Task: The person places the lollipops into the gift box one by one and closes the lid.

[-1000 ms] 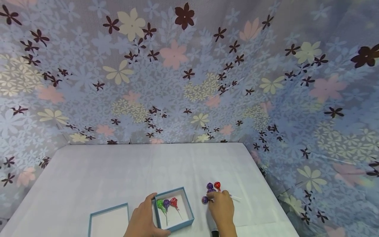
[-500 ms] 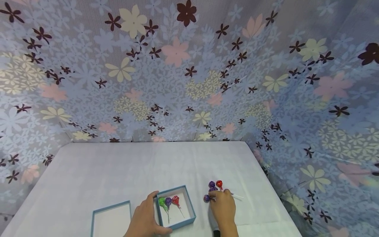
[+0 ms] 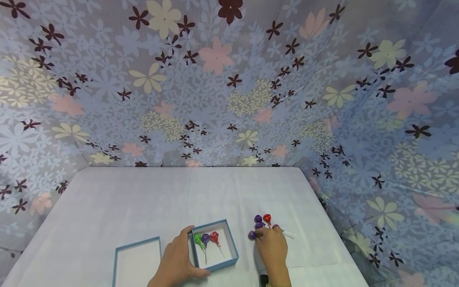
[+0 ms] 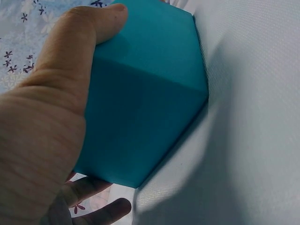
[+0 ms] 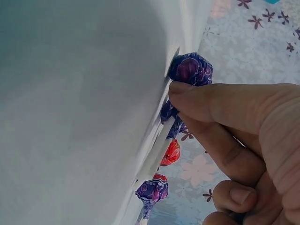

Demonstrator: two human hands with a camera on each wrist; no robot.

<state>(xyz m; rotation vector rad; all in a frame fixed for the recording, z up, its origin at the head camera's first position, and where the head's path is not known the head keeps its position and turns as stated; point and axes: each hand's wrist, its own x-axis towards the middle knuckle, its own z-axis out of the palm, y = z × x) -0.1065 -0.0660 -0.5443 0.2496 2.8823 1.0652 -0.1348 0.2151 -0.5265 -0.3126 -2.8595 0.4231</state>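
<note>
My left hand (image 3: 177, 259) grips a blue square box (image 3: 226, 264) at its left side, thumb at the near corner and fingers at the far one. In the left wrist view the thumb lies across the box's blue outer wall (image 4: 140, 112). Inside the box lie a green lollipop (image 3: 198, 238), a purple lollipop (image 3: 205, 238) and a red lollipop (image 3: 214, 236). To the right, my right hand (image 3: 273, 249) pinches a purple-wrapped lollipop (image 5: 192, 68) just below its head, close to the table. The fingers partly hide its stick.
Beyond my right hand are a red lollipop (image 3: 267, 218) and several purple ones (image 3: 258, 218), with a white stick (image 3: 289, 233) pointing right. A shallow blue-rimmed box part (image 3: 137, 242) lies at the left. The white table (image 3: 150, 199) meets a flowered cloth (image 3: 215, 119) behind.
The head view has tilted slightly, so the scene sits a little higher and further right. Both hands keep almost the same places at the box and the lollipop.
</note>
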